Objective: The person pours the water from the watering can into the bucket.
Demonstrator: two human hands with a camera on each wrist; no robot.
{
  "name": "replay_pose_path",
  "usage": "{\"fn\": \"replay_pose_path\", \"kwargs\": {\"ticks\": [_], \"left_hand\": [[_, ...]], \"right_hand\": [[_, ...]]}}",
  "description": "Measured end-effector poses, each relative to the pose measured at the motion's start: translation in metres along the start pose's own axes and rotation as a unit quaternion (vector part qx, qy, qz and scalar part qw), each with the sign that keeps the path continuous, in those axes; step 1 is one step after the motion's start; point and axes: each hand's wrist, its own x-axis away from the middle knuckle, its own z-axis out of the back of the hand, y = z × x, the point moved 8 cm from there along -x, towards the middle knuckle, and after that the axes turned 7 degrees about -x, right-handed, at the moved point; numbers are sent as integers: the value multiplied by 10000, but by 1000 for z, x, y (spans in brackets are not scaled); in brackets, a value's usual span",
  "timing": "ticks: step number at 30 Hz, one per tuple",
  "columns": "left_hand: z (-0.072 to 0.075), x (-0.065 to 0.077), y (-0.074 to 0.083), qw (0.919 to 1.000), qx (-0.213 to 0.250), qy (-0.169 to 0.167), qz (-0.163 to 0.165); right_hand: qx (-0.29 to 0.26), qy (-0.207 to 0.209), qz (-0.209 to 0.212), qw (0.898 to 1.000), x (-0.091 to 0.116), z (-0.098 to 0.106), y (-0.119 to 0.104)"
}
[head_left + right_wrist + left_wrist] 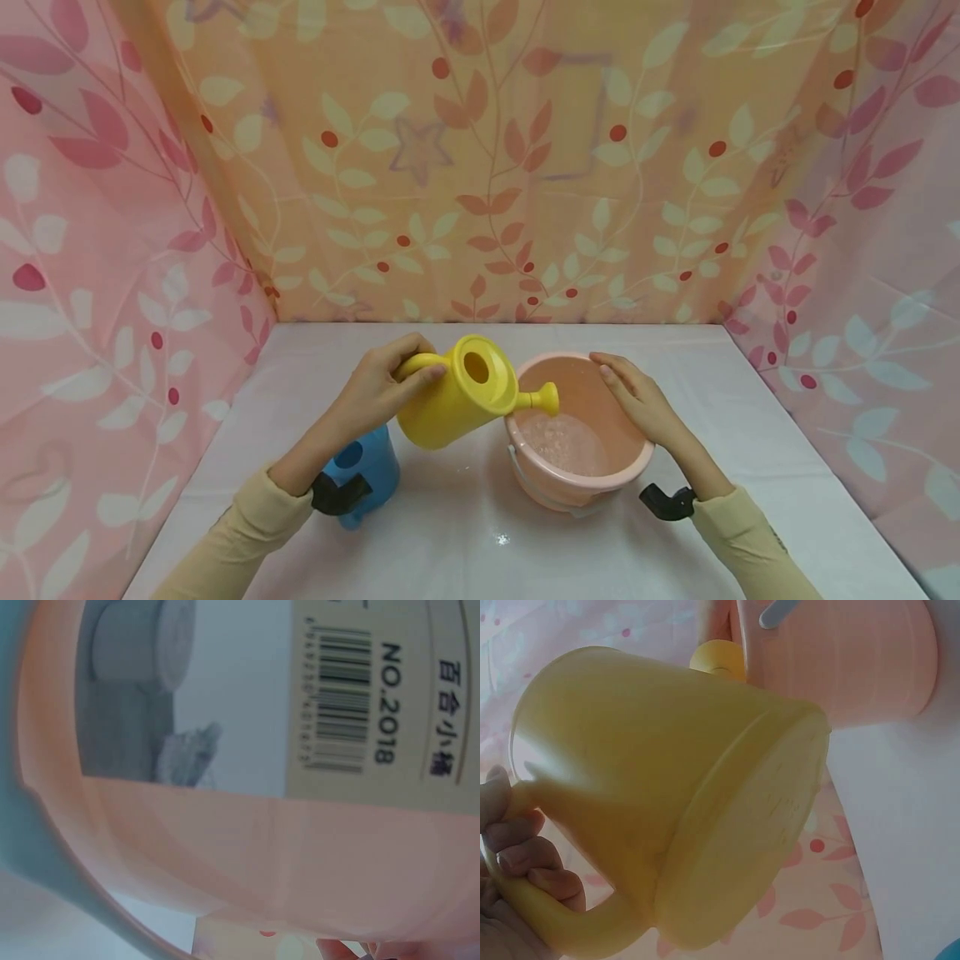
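Observation:
My left hand (386, 379) grips the handle of a yellow watering can (450, 408), with its fingers curled round it in the left wrist view. The can is held tilted, its yellow sprinkler head (551, 399) over the inside of a pink bucket (543, 492). Rippled, bubbly water (566, 446) shows in the bucket. On the bucket's far right rim, my right hand (637, 400) holds on with the thumb on the inner side and the fingers along the outside. The right wrist view is filled by the bucket's wall with a barcode label (341, 697).
A blue watering can (378, 471) stands at the left, partly covered by the left wrist. Small wet spots (502, 539) lie on the white tabletop (442, 558) in front of the bucket. Leaf-patterned curtains (495, 167) enclose the back and both sides.

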Motion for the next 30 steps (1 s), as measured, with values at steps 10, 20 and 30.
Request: {"fn": "replay_pose_path", "kwargs": {"ticks": [10,20,30], "left_hand": [[-1,-3,3,9999,-47,-104,-85],[-1,-7,10,9997,-156,-168,-107],[-4,-11,16,9990,-235,-225,-306]], "right_hand": [[1,6,-22,10000,0,0,0],[-12,-13,-117,9999,0,0,1],[-15,-22,-159,9999,0,0,1]]}}
